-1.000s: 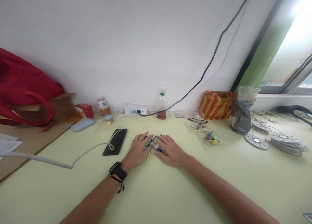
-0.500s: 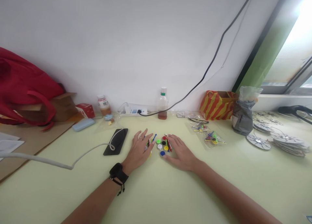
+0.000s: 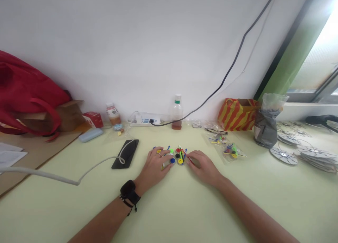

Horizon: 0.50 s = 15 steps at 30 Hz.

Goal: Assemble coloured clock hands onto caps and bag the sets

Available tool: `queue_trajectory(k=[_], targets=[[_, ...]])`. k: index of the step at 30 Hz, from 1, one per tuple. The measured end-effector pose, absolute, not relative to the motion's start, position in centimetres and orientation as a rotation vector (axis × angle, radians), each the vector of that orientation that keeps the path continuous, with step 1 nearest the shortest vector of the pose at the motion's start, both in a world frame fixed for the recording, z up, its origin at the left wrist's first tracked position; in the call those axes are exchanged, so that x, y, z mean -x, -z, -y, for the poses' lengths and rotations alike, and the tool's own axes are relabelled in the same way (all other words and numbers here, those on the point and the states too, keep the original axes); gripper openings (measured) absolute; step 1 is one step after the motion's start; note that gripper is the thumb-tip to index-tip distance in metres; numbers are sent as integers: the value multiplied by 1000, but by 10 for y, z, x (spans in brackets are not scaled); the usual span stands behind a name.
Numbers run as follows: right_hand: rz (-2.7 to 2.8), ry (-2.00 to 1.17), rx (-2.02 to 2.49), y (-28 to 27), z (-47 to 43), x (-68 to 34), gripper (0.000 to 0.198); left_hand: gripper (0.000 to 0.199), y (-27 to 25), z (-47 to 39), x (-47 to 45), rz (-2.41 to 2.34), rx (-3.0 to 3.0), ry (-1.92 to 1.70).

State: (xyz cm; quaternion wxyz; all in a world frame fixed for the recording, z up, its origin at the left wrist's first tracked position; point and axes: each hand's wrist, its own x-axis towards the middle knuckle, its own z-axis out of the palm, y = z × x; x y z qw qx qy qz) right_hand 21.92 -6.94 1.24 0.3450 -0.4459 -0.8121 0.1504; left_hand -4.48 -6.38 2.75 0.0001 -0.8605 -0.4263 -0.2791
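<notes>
Small colourful plastic pieces lie between my hands on the pale green table. My left hand rests over the left side of the group, fingers spread, partly hiding pieces beneath. A blue disc sits between its thumb and index finger, and a blue arrow points out past the fingers. Thumb and fingertips of my right hand close on a thin red stick. Near it are a red disc, a black disc, a yellow disc and a blue arrow.
A black phone with a grey cable lies left of my left hand. Clear bags of similar pieces are at the right. By the wall stand a bottle and a power strip. Stacked grey discs lie far right.
The blue disc has shifted left and away from me, close to my left hand. My right hand has drawn slightly right and closed on the red stick.
</notes>
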Motion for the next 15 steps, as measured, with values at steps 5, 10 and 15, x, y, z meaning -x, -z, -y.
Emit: queue_trajectory(k=[5, 10, 15], targets=[[2175, -205, 1140, -11, 66, -217, 36, 21, -28, 65, 42, 1296, 2735, 862], [2247, -62, 1159, -7, 57, -215, 28, 14, -33, 68, 38, 1327, 2723, 973], [2327, -21, 1124, -12, 55, -220, 23, 12, -36, 70, 38, 1411, 2725, 1150]])
